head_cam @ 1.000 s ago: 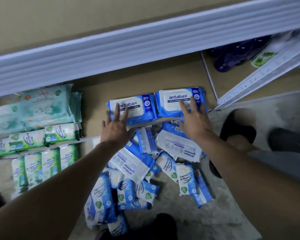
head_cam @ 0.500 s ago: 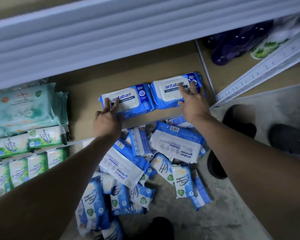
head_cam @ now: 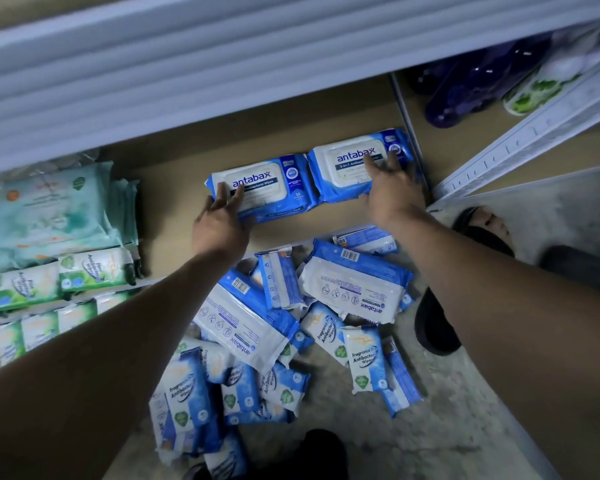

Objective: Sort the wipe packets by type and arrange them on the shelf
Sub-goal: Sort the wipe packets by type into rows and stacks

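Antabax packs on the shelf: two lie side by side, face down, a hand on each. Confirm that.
Wrong: face up. The head view shows the left pack and right pack labels up, side by side on the shelf, left hand on one, right hand on the other.

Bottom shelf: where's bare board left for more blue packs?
Widest bare board lies between the teal packs and the left antabax pack. A strip runs behind both antabax packs, another thin one in front. The right antabax pack sits near the divider; floor pile is crowded.
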Motion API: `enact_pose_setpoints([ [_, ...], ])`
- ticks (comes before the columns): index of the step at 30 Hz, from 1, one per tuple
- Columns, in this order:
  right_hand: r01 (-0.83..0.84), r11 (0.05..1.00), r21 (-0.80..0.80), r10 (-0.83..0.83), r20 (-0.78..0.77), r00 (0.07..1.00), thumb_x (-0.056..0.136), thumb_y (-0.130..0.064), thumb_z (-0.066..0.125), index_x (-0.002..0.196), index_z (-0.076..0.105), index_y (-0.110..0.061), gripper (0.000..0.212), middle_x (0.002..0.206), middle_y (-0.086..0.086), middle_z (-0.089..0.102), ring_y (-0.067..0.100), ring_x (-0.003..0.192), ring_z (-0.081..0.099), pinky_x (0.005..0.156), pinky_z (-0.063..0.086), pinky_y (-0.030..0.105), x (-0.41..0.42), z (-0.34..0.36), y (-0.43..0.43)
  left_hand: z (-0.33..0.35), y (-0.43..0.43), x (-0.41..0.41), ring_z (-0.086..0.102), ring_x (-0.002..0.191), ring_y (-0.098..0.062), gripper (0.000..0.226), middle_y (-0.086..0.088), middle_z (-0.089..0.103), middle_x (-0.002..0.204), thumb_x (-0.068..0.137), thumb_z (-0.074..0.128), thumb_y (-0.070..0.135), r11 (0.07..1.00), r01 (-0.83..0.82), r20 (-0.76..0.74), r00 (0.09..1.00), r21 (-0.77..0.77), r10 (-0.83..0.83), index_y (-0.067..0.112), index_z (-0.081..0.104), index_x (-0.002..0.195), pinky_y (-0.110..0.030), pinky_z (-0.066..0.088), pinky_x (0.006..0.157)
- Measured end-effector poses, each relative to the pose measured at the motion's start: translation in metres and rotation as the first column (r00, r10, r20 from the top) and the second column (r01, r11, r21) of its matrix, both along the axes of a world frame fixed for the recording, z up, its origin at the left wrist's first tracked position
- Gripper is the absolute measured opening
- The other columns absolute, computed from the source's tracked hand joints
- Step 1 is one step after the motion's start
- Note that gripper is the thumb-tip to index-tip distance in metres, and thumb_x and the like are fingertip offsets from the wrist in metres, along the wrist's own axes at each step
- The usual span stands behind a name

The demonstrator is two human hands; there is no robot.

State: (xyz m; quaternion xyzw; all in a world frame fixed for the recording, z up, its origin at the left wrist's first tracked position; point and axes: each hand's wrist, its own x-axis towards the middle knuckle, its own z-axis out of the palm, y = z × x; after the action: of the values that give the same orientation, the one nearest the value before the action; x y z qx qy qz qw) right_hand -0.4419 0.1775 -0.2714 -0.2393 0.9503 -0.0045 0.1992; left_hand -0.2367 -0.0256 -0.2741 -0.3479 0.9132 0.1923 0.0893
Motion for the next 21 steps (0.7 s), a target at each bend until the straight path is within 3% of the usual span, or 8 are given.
enact_pose_setpoints([
  [4, 0.008, 0.999, -0.042, -0.013, -0.111, 0.994, 0.090, -0.021, 0.068, 0.156, 0.026, -0.026, 0.078, 0.162, 0.013, 0.023, 0.041, 0.140, 0.034, 0.111, 0.036, 0.051, 0.037, 0.012, 0.015, 0.009, 0.007, 0.019, 0.026, 0.149, -0.032, 0.068, -0.003, 0.028, 0.163, 0.094, 0.063, 0.037, 0.999, 0.030, -0.007, 1.000, 0.028, -0.029, 0.023, 0.036, 0.155, -0.042, 0.033, 0.118],
  [8, 0.072, 0.995, -0.073, -0.076, -0.047, 0.996, 0.086, -0.025, 0.075, 0.154, 0.031, -0.025, 0.081, 0.158, 0.009, 0.031, 0.036, 0.131, 0.043, 0.099, 0.046, 0.047, 0.075, 0.016, 0.031, 0.017, 0.016, 0.049, 0.051, 0.128, -0.031, 0.060, 0.000, 0.048, 0.150, 0.087, 0.069, 0.036, 0.998, 0.064, -0.091, 0.994, 0.023, -0.062, 0.019, 0.052, 0.142, -0.048, 0.049, 0.100],
  [13, 0.036, 0.999, -0.015, -0.036, 0.046, 0.998, 0.086, -0.037, 0.075, 0.153, 0.034, -0.024, 0.080, 0.148, 0.008, 0.045, 0.033, 0.127, 0.046, 0.100, 0.045, 0.042, 0.112, 0.016, 0.049, 0.026, 0.030, 0.090, 0.054, 0.129, -0.035, 0.058, -0.011, 0.047, 0.152, 0.085, 0.075, 0.037, 0.995, -0.065, -0.079, 0.994, 0.069, 0.071, 0.017, 0.059, 0.137, -0.046, 0.046, 0.105],
  [17, -0.009, 0.999, 0.033, 0.005, 0.114, 0.994, 0.083, -0.043, 0.076, 0.152, 0.036, -0.022, 0.082, 0.142, 0.009, 0.051, 0.033, 0.126, 0.049, 0.099, 0.046, 0.041, 0.131, 0.012, 0.060, 0.023, 0.036, 0.126, 0.056, 0.126, -0.034, 0.058, -0.008, 0.046, 0.153, 0.084, 0.076, 0.038, 0.983, -0.147, -0.009, 0.989, 0.113, 0.149, 0.021, 0.059, 0.137, -0.046, 0.047, 0.104],
  [21, -0.006, 0.997, 0.080, -0.004, 0.130, 0.992, 0.084, -0.046, 0.072, 0.151, 0.032, -0.022, 0.082, 0.152, 0.008, 0.040, 0.032, 0.134, 0.044, 0.101, 0.047, 0.044, 0.143, 0.002, 0.073, 0.013, 0.045, 0.159, 0.055, 0.122, -0.035, 0.072, -0.006, 0.054, 0.144, 0.079, 0.073, 0.056, 0.964, -0.225, 0.163, 0.966, 0.140, 0.202, 0.024, 0.051, 0.139, -0.044, 0.048, 0.100],
])
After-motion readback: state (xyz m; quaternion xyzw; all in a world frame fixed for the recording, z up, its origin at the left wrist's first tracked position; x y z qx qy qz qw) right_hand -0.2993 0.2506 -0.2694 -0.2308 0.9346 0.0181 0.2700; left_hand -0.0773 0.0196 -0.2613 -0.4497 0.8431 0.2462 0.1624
